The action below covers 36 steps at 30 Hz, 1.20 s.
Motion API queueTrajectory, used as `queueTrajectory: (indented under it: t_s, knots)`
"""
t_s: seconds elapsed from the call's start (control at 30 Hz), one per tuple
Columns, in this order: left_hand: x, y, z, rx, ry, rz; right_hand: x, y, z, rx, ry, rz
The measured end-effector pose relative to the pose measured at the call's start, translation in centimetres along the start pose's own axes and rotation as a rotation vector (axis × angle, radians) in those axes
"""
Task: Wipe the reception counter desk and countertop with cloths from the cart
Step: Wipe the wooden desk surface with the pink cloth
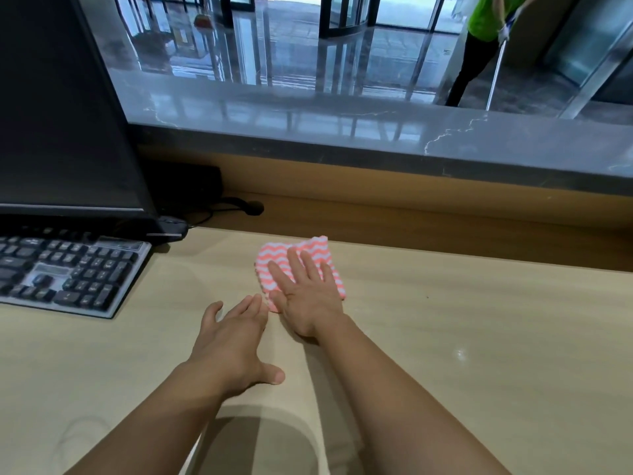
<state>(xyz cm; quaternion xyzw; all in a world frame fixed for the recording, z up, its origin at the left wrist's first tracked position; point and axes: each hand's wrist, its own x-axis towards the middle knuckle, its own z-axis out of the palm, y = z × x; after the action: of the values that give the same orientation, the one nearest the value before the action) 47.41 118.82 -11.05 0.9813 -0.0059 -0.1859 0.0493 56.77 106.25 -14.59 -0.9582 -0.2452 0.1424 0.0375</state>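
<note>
Upper left of frame: black monitor (pixel 61 108), screen dark, cut off by the frame edge. Just below it, mid-left: dark keyboard (pixel 68 272) lying flat on the pale wood desk (pixel 479 337), partly tucked under the monitor's lower edge. Right of the monitor base: black cable (pixel 236 205) looping along the back of the desk. Lower centre-left: left hand (pixel 233 344), palm down on the desk, fingers straight and slightly apart, thumb out to the right, holding nothing; fingertips just beside the near left corner of the cloth, contact not clear. Centre of frame: pink-and-white wavy-striped cloth (pixel 308 250), folded, flat on the desk, near the brown upstand at the back. On top of it: right hand (pixel 308 296), palm down, fingers straight and spread, pressing the cloth onto the desk, not curled round it. Across the upper middle: grey marble countertop (pixel 342 132), glossy, above and behind the desk. Upper right: part of a person (pixel 486 18) in a green top and dark trousers on the shiny floor beyond, with a long pale pole (pixel 495 73) slanting down beside the legs.
</note>
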Motion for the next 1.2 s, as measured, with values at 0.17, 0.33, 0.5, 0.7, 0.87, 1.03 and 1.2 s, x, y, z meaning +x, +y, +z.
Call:
queueTrajectory:
  t_s: [0.17, 0.33, 0.5, 0.7, 0.87, 1.03, 1.2]
  knots:
    - [-0.4, 0.5, -0.7, 0.059, -0.023, -0.029, -4.0, 5.7, -0.6, 0.036, 0.014, 0.140]
    - [-1.7, 1.5, -0.6, 0.071, 0.051, -0.028, -8.3, 12.1, -0.8, 0.068, 0.010, 0.334]
    - [-3.8, 2.0, 0.3, -0.023, 0.089, -0.003, -11.8, 14.9, -0.6, 0.092, 0.001, 0.471]
    - [-7.6, 0.3, 1.2, -0.073, 0.089, -0.033, -11.2, 12.5, -0.7, 0.179, -0.021, 0.637]
    - [-9.6, -1.2, 2.1, -0.085, 0.076, -0.035, -7.7, 4.5, 0.0, 0.181, 0.019, 0.557]
    - [-9.6, -1.5, 2.8, -0.086, 0.064, -0.032, -4.6, -6.2, 1.4, 0.083, -0.034, 0.132]
    - [-9.4, -1.4, 2.5, -0.129, 0.080, -0.025, -3.4, -9.6, 1.4, 0.036, -0.158, -0.164]
